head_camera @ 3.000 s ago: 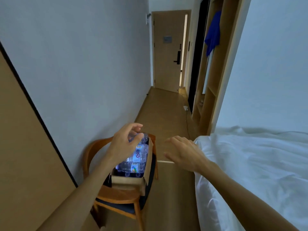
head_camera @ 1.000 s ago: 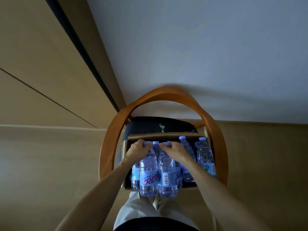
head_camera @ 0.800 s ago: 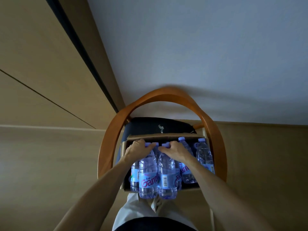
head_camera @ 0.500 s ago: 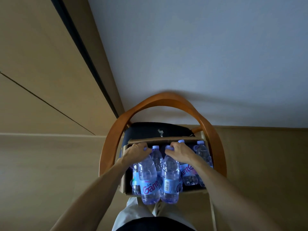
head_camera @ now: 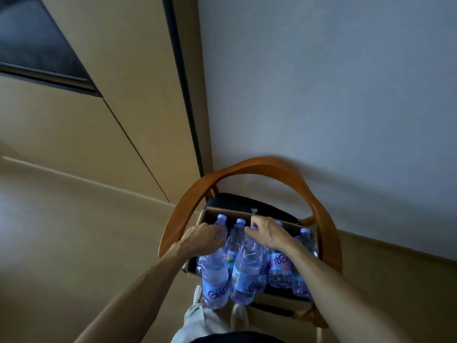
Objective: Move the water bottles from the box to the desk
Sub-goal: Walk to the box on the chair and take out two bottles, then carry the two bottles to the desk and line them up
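Two bottles lifting by the necks: left hand [head_camera: 201, 240] clenching one bottle [head_camera: 214, 276], right hand [head_camera: 268, 233] clenching another [head_camera: 245, 273], both rising above the box [head_camera: 282, 299]. Several more standing just beside the grips, awaiting transfer. No desk in view; none delivered yet, apparently.

Water bottles [head_camera: 215, 276]: clear, glossy plastic, ribbed walls, blue plastic caps, shiny printed film labels.
Box [head_camera: 279, 301], lower centre: plain brown cardboard, matt, raw cut edges.
Chair [head_camera: 249, 167]: curved backrest of smooth, varnished orange-brown wood with a soft sheen; seat pad [head_camera: 247, 203] dark, matt, cloth-like.
Wall [head_camera: 333, 82], upper right: painted, smooth, matt.
Panels [head_camera: 118, 70], left: pale wood-look finish, smooth, satin.
Trouser leg [head_camera: 197, 323], bottom centre: pale woven cloth, matt.
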{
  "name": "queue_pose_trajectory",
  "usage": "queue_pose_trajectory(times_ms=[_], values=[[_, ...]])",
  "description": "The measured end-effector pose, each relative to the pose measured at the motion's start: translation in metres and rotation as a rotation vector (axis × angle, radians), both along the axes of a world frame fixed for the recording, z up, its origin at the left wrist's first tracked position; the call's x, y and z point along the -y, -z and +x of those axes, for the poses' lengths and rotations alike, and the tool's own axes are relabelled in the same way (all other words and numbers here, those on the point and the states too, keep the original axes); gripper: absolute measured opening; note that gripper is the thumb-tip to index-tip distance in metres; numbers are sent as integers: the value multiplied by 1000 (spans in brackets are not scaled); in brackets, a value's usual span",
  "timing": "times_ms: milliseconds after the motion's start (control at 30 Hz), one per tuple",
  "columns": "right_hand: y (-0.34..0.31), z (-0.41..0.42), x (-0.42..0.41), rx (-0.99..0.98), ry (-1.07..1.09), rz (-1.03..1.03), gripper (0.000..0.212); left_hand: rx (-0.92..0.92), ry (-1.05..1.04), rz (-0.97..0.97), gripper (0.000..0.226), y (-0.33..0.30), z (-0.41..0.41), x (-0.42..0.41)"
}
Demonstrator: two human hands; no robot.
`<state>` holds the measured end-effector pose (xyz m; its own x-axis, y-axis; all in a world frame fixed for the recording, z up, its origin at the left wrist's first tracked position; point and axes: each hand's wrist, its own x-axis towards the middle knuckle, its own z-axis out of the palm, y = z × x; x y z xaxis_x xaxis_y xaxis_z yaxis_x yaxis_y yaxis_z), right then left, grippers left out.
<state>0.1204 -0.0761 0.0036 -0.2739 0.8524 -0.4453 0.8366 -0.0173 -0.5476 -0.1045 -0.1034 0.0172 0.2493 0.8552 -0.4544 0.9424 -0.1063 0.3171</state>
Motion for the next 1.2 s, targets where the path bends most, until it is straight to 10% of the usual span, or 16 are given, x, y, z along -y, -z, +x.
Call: queue_pose_trajectory(times_ms=[633, 1200], values=[[-172, -189, -59, -400, -589, 445, 35, -201, -534, 606, 17, -188, -174, 73], [-427, -494, -51, -660, -634, 921, 25, -299, -734, 1168, 28, -435, -427, 132]])
